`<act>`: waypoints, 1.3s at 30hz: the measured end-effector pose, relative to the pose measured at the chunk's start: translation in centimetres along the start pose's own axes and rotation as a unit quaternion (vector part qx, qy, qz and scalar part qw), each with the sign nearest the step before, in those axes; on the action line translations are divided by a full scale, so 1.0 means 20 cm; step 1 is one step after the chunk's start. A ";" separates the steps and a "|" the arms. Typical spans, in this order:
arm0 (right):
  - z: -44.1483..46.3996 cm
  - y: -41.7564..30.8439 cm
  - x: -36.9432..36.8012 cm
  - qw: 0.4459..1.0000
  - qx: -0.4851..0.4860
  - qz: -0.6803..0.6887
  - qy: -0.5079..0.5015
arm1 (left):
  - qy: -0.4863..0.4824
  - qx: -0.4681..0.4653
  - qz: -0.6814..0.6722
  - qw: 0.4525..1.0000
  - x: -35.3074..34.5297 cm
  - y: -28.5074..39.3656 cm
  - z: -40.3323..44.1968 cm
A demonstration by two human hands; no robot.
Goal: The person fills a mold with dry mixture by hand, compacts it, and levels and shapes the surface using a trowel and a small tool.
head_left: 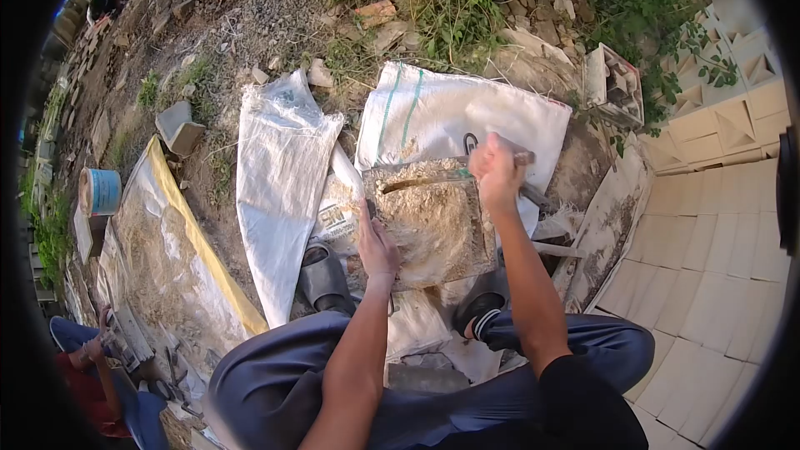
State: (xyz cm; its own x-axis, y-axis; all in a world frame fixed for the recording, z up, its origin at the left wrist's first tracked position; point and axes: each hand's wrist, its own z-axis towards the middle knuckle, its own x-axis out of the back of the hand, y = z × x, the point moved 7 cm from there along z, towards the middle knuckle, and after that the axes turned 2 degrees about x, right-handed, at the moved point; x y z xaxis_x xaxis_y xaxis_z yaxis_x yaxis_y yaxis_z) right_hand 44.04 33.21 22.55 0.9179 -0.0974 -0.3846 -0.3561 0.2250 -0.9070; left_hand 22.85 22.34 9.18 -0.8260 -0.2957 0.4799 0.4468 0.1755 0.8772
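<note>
Between my feet sits a rectangular mould [487, 237] filled with a pale, crumbly sand-like mix [429, 233]. My right hand [497, 171] is closed around a long flat bar [429, 180] lying across the far part of the mix. Some mix clings along the bar, and a dark slot shows just below it. My left hand [377, 246] rests against the mould's left side, fingers stretched out along it and away from me. A dark hook-shaped handle [471, 142] stands at the mould's far edge. The right hand is slightly blurred.
White sacks [279, 192] and a striped sack [467, 108] lie around the mould. A heap of mix covers a yellow-edged sheet [179, 242] at left, near a bucket [102, 192]. Pale patterned blocks [692, 242] stack at right. Another person [100, 375] works at lower left.
</note>
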 end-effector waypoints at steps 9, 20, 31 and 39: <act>-0.01 -0.10 0.17 0.993 0.045 -0.004 0.109 | 0.027 -0.021 0.008 0.999 0.02 -0.04 -0.01; 0.02 0.10 0.11 1.000 -0.012 0.002 0.021 | 0.018 -0.012 0.025 0.999 0.01 0.00 -0.02; 0.00 0.02 -0.12 0.996 -0.020 -0.082 0.011 | 0.003 0.009 0.055 0.998 0.00 -0.02 -0.02; -0.05 0.13 -0.36 0.990 -0.029 -0.107 -0.088 | 0.029 -0.039 -0.041 0.998 0.02 -0.03 -0.01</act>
State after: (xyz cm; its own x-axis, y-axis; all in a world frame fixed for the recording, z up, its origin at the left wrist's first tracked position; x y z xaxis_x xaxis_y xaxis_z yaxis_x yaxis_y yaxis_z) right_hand 36.40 33.54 22.79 0.9880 0.0337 -0.1506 -0.1541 0.1606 -0.9749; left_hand 22.26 21.99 8.97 -0.8407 -0.3602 0.4044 0.4058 0.0755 0.9109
